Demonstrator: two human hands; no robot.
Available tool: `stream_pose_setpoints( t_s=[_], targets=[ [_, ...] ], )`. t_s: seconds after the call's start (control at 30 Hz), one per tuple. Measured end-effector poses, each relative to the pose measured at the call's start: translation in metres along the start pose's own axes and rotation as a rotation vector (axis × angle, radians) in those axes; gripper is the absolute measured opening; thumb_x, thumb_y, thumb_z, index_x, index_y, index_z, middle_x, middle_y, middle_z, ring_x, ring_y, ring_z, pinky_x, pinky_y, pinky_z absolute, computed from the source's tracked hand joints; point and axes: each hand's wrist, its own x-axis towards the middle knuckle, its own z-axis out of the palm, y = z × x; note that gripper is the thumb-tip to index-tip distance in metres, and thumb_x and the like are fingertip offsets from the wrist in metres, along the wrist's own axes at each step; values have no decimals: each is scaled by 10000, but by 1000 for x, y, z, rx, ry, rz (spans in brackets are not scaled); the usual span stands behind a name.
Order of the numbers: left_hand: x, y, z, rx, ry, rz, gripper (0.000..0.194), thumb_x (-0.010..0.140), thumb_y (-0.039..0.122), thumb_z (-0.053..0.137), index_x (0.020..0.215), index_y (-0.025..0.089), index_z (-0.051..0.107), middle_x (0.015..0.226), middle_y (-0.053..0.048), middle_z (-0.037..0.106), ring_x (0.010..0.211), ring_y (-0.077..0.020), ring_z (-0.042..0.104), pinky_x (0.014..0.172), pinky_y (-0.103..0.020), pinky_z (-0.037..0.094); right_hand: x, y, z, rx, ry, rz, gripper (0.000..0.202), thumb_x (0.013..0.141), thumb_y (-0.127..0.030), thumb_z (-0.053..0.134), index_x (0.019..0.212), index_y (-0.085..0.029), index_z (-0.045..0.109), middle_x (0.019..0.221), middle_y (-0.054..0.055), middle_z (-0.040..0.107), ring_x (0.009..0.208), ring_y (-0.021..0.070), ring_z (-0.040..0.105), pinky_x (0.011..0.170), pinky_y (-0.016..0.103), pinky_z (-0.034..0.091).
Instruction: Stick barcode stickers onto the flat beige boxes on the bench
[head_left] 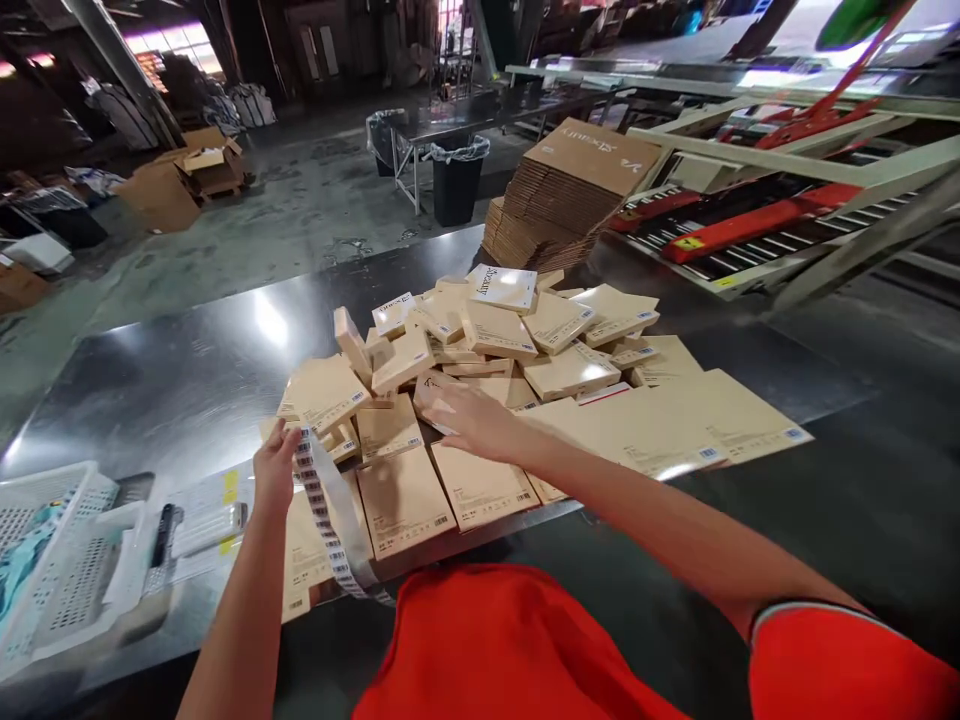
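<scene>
My left hand [276, 462] pinches the upper end of a strip of barcode labels [319, 500], which hangs down and curls toward the table's front edge. My right hand [474, 420] reaches across into the heap, its fingers on a tilted flat box [430, 388] with dark lettering. The fingers partly cover that box, and the thumb is hidden. Around both hands lie many cream flat boxes, piled loosely in the middle [499, 328]. In front, a flat box [405, 500] and another flat box [484, 485] lie side by side, small barcodes at their corners.
The boxes rest on a shiny metal table [187, 370]. To the left are a white plastic basket [79, 500], a black marker [162, 535] and papers. Behind the heap leans a stack of folded brown cartons [555, 195]. A conveyor frame [795, 180] stands at right, a black bin [457, 185] beyond.
</scene>
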Motion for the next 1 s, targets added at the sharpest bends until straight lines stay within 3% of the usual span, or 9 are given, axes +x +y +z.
stream_pose_setpoints(
  t_s=[0.13, 0.23, 0.33, 0.43, 0.57, 0.7, 0.83, 0.9, 1.0],
  targets=[
    [-38, -10, -3, -23, -156, -96, 511, 636, 543, 692, 967, 154, 711, 1069, -118, 711, 967, -260, 654, 806, -370, 515, -63, 5, 40, 20, -78, 206, 474, 849, -358, 608, 1289, -194, 547, 1413, 195, 450, 1281, 355, 441, 990, 526, 405],
    [-58, -13, -3, 10, -247, -132, 508, 614, 529, 724, 974, 171, 716, 1128, -111, 697, 1049, -288, 624, 843, -379, 504, -114, 22, 65, 21, -69, 408, 587, 841, -439, 593, 1362, -196, 475, 1469, 194, 377, 1318, 370, 389, 1002, 543, 381],
    [-72, -19, 3, 90, -290, -145, 401, 586, 546, 726, 781, 196, 714, 1120, -88, 702, 1094, -308, 599, 870, -381, 489, -170, 39, 78, 26, -80, 517, 751, 801, -549, 595, 1442, -236, 359, 1537, 171, 253, 1369, 384, 295, 1036, 571, 320],
    [-96, -20, 23, 162, -408, -133, 380, 604, 553, 700, 527, 199, 588, 1140, -72, 693, 996, -285, 631, 760, -336, 506, -225, 59, 81, 19, -91, 697, 737, 828, -572, 529, 1463, -272, 308, 1562, 138, 201, 1389, 383, 251, 1046, 577, 302],
    [-155, 1, 82, 211, -717, -129, 402, 624, 545, 674, 483, 205, 512, 1098, -86, 702, 716, -226, 642, 552, -309, 468, -290, 110, 76, -8, -13, 1046, 668, 911, -511, 350, 1469, -152, 271, 1522, 224, 252, 1365, 395, 288, 1005, 568, 355],
    [-210, 18, 166, 211, -860, -45, 399, 652, 503, 666, 450, 216, 477, 1115, -121, 690, 890, -281, 650, 688, -346, 496, -351, 175, 72, 13, 47, 1275, 755, 866, -568, 367, 1445, -90, 279, 1510, 249, 247, 1365, 390, 285, 1036, 540, 326],
    [-232, 6, 241, 211, -706, -138, 352, 643, 515, 671, 514, 194, 606, 1333, -128, 552, 1138, -321, 571, 849, -377, 481, -393, 234, 73, 123, 1, 1302, 834, 800, -616, 460, 1434, -106, 275, 1482, 239, 310, 1347, 389, 308, 1039, 531, 309],
    [-235, -3, 267, 195, -581, -184, 330, 634, 512, 678, 547, 195, 656, 1238, -138, 609, 1277, -342, 455, 967, -414, 420, -400, 256, 76, 232, -31, 1312, 863, 779, -633, 489, 1427, -104, 274, 1406, 236, 417, 1269, 376, 413, 977, 486, 376],
    [-244, -11, 292, 197, -467, -201, 313, 648, 494, 671, 535, 202, 659, 1037, -129, 676, 1363, -338, 337, 1072, -451, 310, -401, 277, 83, 353, -79, 1289, 793, 742, -654, 540, 1309, -110, 442, 1240, 216, 543, 1103, 346, 537, 822, 399, 455]
  ],
)
